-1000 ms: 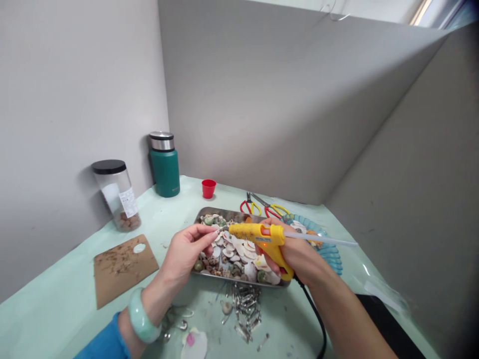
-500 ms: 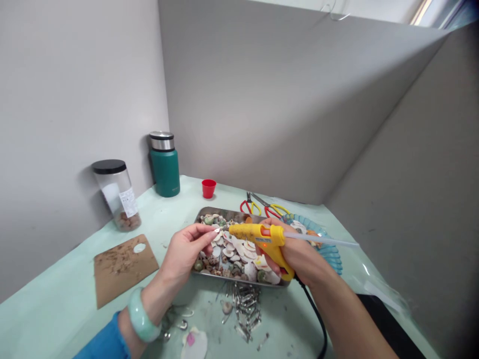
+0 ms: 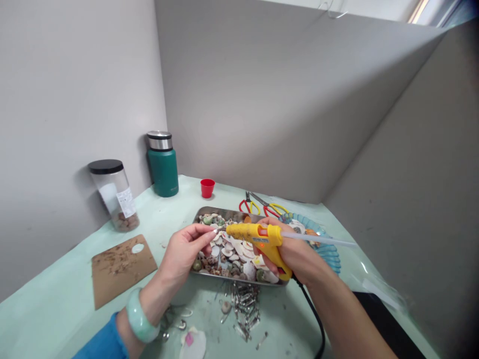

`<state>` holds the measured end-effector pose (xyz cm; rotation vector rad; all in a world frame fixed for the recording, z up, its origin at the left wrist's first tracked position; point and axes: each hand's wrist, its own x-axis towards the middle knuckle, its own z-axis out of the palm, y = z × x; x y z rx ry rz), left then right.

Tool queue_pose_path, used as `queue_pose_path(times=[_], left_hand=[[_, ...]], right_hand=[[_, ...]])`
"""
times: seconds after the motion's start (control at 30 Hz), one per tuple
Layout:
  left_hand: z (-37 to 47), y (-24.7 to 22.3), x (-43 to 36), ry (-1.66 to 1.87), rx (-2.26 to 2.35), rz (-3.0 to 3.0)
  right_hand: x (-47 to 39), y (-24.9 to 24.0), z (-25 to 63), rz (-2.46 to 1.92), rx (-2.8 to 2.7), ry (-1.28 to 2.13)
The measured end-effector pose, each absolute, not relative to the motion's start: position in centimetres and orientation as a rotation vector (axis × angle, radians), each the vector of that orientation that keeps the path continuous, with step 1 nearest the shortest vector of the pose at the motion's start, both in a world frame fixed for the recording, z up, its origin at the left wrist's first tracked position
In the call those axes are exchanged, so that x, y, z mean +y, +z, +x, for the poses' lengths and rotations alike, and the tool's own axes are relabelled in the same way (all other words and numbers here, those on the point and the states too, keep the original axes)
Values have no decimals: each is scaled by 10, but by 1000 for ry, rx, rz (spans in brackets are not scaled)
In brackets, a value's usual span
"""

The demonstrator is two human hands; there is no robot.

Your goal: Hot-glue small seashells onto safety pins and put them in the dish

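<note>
While its nozzle points left, a yellow glue gun (image 3: pixel 254 234) sits near the middle of the frame, level above a tray of shells. The right hand (image 3: pixel 291 249) has its fingers wrapped around the handle, and a small orange light glows on the gun's side. A pale glue stick (image 3: pixel 318 239) juts from the back towards the right, and a black cord (image 3: pixel 316 314) drops from the handle to the bottom edge. Just left of the nozzle, the left hand (image 3: pixel 185 252) pinches a tiny piece (image 3: pixel 217 231) between thumb and forefinger, too small to identify. A pale green bangle (image 3: pixel 139 316) circles that wrist, above a blue sleeve (image 3: pixel 103 341) at lower left. Under both hands, the metal tray (image 3: pixel 239 280) is full of mixed shells (image 3: pixel 226 252). Below it, at bottom centre, lie a heap of metal pins (image 3: pixel 245 306) and a flat white shell (image 3: pixel 194 346) with a pink patch. Right of the tray is a blue plate (image 3: pixel 333 257), partly hidden by the right arm; behind it rest two pairs of scissors (image 3: pixel 271 212) with red and yellow handles. A red cup (image 3: pixel 207 188) stands above the tray, with a green flask (image 3: pixel 163 172), a black-lidded jar (image 3: pixel 114 197) and a piece of cardboard (image 3: pixel 123 271) farther left.
</note>
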<state>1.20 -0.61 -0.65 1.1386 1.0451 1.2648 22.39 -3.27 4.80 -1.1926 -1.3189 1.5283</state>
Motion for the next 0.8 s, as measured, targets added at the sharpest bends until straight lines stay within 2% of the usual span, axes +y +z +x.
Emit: queue_pose_path(times=[0.8], left_hand=[[13, -3, -8, 1275, 1056, 1135]], right_hand=[[-33, 47, 225, -1235, -1344, 1521]])
